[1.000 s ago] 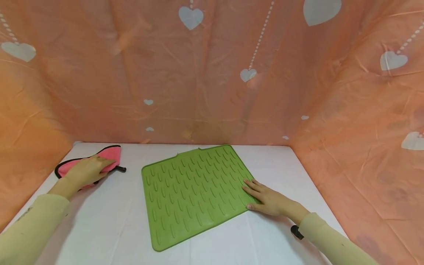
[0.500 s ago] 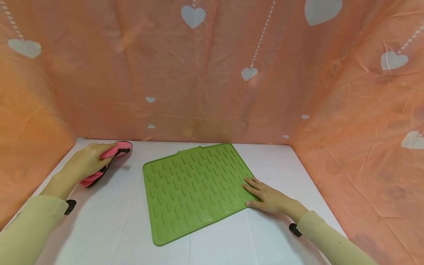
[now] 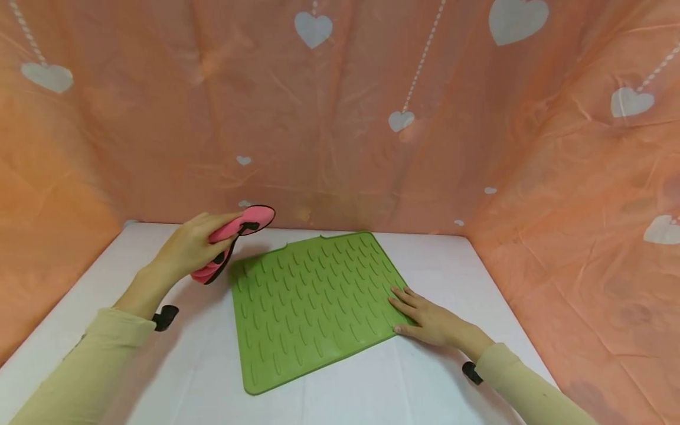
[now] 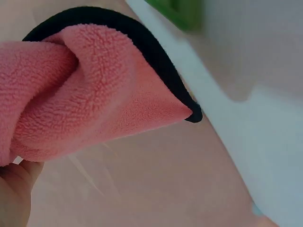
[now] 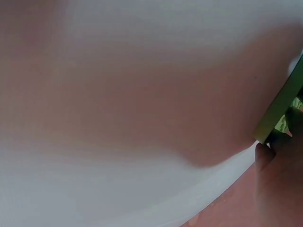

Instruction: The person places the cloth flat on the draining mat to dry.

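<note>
A folded pink plush cloth (image 3: 259, 216) with black edging is gripped in my left hand (image 3: 186, 249), raised near the far left corner of the green mat. Up close in the left wrist view, the fleecy cloth (image 4: 102, 87) is bunched, with its black border curving to a point. Only part of the holding hand (image 4: 19, 194) appears there. The green mat (image 3: 319, 301), covered in raised oval ridges, lies askew across the middle of the white table. My right hand (image 3: 432, 319) rests on the mat's right edge, fingers spread.
The white table (image 3: 180, 366) is enclosed at the back and sides by an orange curtain (image 3: 340, 136) printed with pale hearts. A small black device sits at my left wrist (image 3: 166, 317) and another (image 3: 471, 373) at my right.
My left hand has lifted the pink cloth from the table's far left and carried it rightward to the mat's corner. The right hand and mat have stayed in place.
</note>
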A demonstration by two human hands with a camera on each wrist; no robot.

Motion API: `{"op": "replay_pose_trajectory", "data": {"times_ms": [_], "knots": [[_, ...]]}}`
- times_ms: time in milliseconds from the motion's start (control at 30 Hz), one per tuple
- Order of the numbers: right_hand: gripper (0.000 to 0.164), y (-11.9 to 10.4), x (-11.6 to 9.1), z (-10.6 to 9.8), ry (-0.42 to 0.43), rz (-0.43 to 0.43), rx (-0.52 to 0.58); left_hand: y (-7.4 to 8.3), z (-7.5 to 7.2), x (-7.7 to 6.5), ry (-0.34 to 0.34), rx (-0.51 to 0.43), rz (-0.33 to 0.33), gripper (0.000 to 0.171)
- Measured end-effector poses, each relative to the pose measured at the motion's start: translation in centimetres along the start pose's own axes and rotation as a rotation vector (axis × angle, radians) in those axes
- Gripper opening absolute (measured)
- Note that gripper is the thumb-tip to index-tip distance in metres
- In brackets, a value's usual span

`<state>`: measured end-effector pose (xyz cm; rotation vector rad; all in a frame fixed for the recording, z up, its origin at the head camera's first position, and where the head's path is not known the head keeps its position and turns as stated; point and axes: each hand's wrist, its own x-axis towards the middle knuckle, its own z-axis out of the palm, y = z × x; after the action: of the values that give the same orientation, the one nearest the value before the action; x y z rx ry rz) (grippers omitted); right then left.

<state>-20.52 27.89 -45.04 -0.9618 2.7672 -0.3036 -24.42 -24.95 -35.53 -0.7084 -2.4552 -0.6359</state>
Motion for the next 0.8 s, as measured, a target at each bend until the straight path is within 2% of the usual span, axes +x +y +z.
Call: {"op": "replay_pose_trajectory", "data": {"times_ms": [167, 433, 600, 800], "knots": [[0.076, -0.1, 0.2, -0.2, -0.001, 0.001, 0.004, 2.8, 2.5, 1.6, 0.032, -0.063, 0.151, 0.051], [0.076, 0.0, 0.7, 0.0, -0.008, 0.008, -0.002, 6.1, 6.7, 2.5, -0.001, -0.082, 0.406, 0.053], [0.076, 0.0, 0.4, 0.1, -0.004, 0.013, -0.004, 7.7, 9.3, 2.2, -0.091, -0.105, 0.497, 0.053], [0.075, 0.1, 0.0, -0.1, 0.0, 0.012, -0.004, 9.1, 11.2, 1.3, -0.26, -0.036, 0.517, 0.052]]}}
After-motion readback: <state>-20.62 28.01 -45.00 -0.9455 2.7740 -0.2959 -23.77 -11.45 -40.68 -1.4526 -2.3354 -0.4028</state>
